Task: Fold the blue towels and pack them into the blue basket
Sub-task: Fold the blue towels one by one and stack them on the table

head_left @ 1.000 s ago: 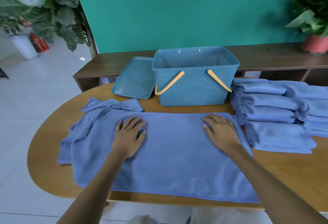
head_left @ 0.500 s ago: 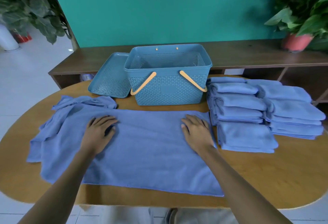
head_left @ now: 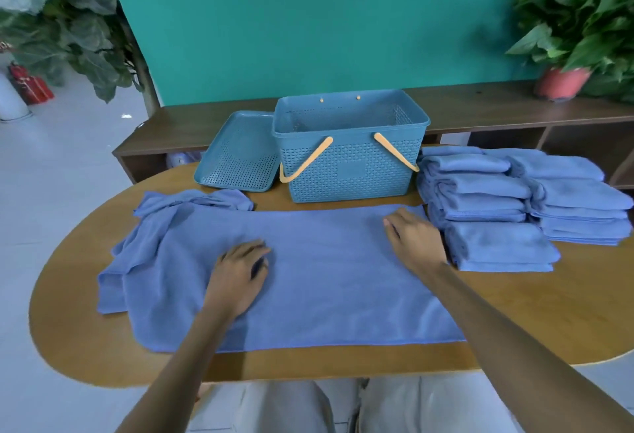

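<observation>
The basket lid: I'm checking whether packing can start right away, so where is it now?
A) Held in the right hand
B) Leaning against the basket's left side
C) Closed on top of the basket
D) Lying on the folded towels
B: the lid stands tilted on the table against the left side of the blue basket, whose top is open, while both hands rest on the spread towel.

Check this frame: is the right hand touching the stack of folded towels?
Apart. The head view shows flat towel between the right hand and the folded towels.
</observation>
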